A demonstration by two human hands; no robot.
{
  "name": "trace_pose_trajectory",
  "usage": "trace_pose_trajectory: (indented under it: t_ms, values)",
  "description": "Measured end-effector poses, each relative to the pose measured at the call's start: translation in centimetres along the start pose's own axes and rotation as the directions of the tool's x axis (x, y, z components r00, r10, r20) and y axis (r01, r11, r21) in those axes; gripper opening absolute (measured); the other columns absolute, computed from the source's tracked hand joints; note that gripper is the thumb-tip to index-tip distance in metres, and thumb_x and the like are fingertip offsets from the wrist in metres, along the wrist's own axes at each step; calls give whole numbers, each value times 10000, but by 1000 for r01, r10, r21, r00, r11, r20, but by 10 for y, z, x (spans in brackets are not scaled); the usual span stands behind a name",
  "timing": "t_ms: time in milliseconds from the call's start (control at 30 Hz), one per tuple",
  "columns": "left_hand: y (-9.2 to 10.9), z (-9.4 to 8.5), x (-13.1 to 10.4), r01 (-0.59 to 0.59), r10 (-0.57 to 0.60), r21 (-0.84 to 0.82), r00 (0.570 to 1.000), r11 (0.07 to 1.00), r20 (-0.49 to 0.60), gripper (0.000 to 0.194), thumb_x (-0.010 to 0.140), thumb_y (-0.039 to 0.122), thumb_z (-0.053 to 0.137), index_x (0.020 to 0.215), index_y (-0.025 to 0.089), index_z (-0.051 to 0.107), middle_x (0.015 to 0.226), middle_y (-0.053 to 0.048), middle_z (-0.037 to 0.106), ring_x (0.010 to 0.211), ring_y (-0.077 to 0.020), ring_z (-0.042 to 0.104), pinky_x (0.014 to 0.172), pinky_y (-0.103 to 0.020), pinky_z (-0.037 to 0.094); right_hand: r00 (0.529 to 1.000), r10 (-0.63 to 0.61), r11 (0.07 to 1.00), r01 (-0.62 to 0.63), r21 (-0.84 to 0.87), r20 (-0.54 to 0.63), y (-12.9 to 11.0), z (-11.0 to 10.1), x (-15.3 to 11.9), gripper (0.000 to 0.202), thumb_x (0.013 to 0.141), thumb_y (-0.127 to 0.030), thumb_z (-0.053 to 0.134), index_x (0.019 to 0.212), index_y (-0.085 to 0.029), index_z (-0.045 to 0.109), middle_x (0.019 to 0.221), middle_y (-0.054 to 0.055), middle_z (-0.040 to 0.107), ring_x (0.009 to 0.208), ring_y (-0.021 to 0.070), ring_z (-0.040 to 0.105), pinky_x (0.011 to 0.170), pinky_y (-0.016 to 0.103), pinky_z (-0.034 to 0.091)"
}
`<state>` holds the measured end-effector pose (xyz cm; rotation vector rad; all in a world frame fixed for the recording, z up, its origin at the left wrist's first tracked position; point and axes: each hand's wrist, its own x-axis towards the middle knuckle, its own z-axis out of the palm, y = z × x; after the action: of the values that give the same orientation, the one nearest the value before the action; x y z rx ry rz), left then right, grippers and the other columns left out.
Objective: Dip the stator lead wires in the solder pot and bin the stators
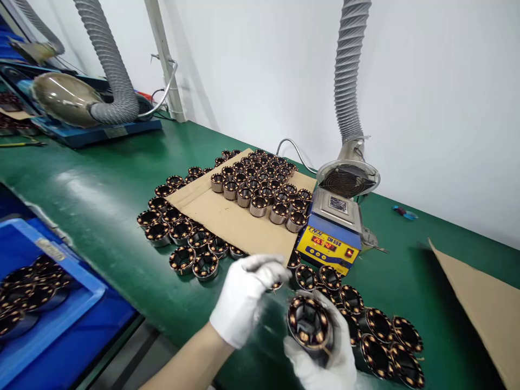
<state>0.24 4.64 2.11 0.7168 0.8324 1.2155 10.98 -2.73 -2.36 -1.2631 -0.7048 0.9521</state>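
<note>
While the right grip [340, 344] clasps a stator [310, 325], seemingly for single-piece handling, the left grip [248, 292] curls beside it, contents unclear, with steady holding likely needed next.

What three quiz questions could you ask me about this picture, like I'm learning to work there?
1. Which hand holds a copper-wound ring: left or right?
2. True or false: the bench is bright red.
3. Which thing shows glowing red numbers?
A) the cardboard sheet
B) the blue-and-yellow machine
C) the gray hose

Key:
1. The right hand, in a white glove.
2. False; it is green.
3. B
</note>
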Motion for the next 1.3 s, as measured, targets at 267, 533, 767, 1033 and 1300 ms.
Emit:
trace_pose_trajectory:
  t_ms: [267, 533, 767, 1033, 1300]
  values:
    - [0, 9, -3, 115, -101, -126, 988, 985, 114, 283, 654, 409, 814, 794, 173, 744, 700, -16, 744, 668, -126, 687, 695, -198, 531, 810, -571, 795, 505, -337, -134, 27, 10, 0, 454, 617, -199, 805, 1019, -257, 602, 1112, 92, 626, 1023, 286, 624, 881, 466, 502]
    - [11, 6, -1, 138, -163, 213, 981, 967, 106, 309, 550, 166, 783, 856, 199, 750, 846, -9, 759, 783, -154, 673, 715, -224, 519, 809, -551, 823, 487, -293, -203, 24, -4, 6, 526, 547, -177, 860, 990, -256, 588, 1126, 93, 597, 1004, 285, 617, 813, 460, 542]
    - [7, 17, -3, 254, -257, 181, 966, 950, -10, 125, 451, 168, 739, 568, 152, 698, 554, 17, 663, 553, -115, 568, 555, -215, 454, 771, -608, 769, 513, -381, -190, 16, 14, 0, 487, 621, -197, 815, 1040, -276, 580, 1091, 71, 561, 972, 246, 600, 797, 408, 534]
    - [2, 14, 0, 177, -208, 189, 965, 966, 158, 254, 539, 101, 755, 781, 178, 749, 775, 11, 748, 756, -152, 674, 689, -211, 522, 777, -610, 764, 524, -378, -156, 19, 9, -1, 476, 627, -166, 793, 1046, -273, 595, 1114, 68, 570, 1010, 262, 609, 843, 440, 525]
    - [10, 14, 11, 79, -101, -222, 991, 972, -90, 225, 481, 157, 826, 683, 168, 730, 643, 6, 737, 614, -109, 668, 657, -189, 535, 942, -290, 950, 262, -168, -171, 27, -19, 1, 516, 564, -305, 864, 1002, -299, 592, 1204, 98, 592, 1095, 364, 587, 764, 551, 565]
